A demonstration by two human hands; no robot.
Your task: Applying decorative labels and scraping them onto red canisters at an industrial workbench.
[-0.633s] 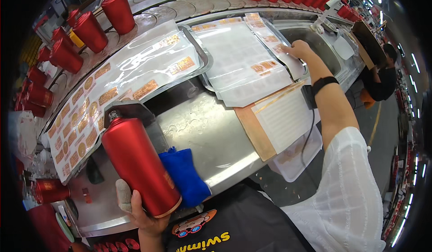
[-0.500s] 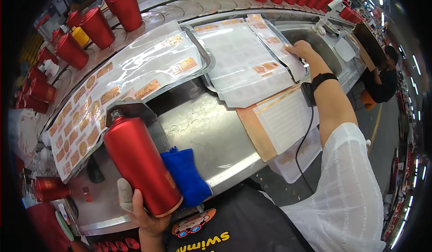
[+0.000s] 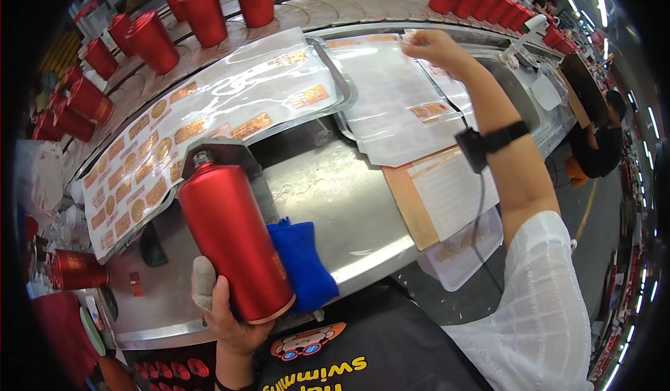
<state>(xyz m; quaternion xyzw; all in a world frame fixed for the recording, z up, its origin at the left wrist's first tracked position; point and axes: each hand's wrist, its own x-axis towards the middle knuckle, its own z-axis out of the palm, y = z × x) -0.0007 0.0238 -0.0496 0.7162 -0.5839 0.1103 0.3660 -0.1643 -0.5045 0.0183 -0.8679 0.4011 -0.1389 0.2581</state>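
My left hand [image 3: 234,321] is closed round the base of a red metallic bottle [image 3: 234,241]; one of its fingers wears a pale cover. Tilted away from me, the bottle has its bare threaded neck in a dark notched holder [image 3: 234,155]. A blue cloth [image 3: 303,262] lies against its right side. My right hand [image 3: 440,50] reaches to the far edge of the backing sheets [image 3: 391,112], which carry a few gold stickers. Its fingertips are pinched together, and what is between them is too small to make out. To the left lies a clear sheet of gold stickers [image 3: 157,157].
Red bottles [image 3: 202,14] stand along the conveyor [image 3: 307,11] beyond the bench. A sink [image 3: 520,94] with a tap is at the right. Cardboard and paper [image 3: 447,196] overhang a white bin [image 3: 464,251]. A red container [image 3: 78,269] lies at left. Another person sits far right.
My right hand has moved away and to the left, from the right-hand sticker strip to the sheets' far edge. My left hand still holds the bottle in the holder.
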